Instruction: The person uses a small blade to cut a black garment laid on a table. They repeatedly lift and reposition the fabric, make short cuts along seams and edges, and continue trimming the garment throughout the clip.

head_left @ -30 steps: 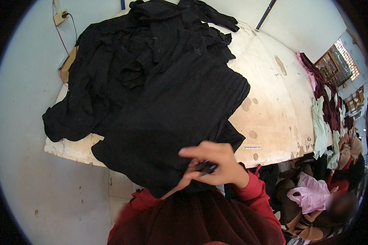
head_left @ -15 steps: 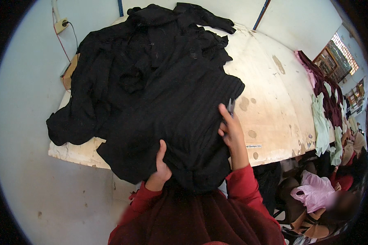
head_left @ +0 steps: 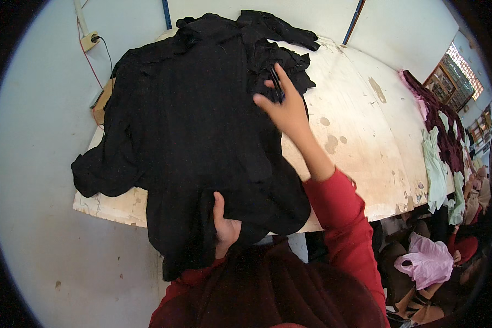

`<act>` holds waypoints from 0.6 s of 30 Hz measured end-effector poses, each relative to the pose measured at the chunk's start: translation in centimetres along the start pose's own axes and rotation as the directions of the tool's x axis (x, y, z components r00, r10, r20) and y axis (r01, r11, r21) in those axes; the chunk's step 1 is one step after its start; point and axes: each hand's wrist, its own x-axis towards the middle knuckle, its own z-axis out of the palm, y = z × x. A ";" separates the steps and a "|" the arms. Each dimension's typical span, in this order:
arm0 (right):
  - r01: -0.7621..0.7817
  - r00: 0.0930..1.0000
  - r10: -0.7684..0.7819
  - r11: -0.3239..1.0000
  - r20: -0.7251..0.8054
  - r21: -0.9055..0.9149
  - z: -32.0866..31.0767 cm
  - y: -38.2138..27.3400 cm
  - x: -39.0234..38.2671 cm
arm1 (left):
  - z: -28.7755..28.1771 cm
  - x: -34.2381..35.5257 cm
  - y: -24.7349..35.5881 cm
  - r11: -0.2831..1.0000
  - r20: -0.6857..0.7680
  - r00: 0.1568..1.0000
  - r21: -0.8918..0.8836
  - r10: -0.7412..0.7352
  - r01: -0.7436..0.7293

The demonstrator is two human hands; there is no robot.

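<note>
Stained white wooden tabletop [head_left: 361, 142] carried a heaped black pleated fabric garment [head_left: 191, 136]; left hand [head_left: 224, 227] fingers clenched its hem, right hand [head_left: 284, 106] fingers pinched a small dark tool [head_left: 276, 85] that might snag cloth beneath.

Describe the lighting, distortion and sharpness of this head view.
Head view: even, soft daylight, no glare; fisheye bends the worn white wooden table edges, with a dark rim round the frame; the pile of black fabric garments shows little detail; the right hand looks slightly blurred.

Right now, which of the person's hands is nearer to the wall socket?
Left. The left hand grips the black cloth at the table's near edge; the right hand is farther right of the socket.
</note>
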 end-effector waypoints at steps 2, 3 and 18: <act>-0.022 0.991 -0.005 0.981 0.134 0.195 -0.4 -1.8 -4.6 | -1.1 0.4 -0.5 0.999 0.004 1.000 -0.016 -0.031 0.031; -0.066 0.964 0.018 0.983 0.266 0.171 -1.4 -2.5 -7.1 | -1.1 0.6 -0.8 0.999 0.051 0.998 -0.028 -0.031 0.032; -0.516 0.789 0.239 0.759 0.566 0.398 -3.6 -3.0 -15.8 | -11.8 2.9 -4.8 0.771 0.066 0.975 0.602 0.213 -0.209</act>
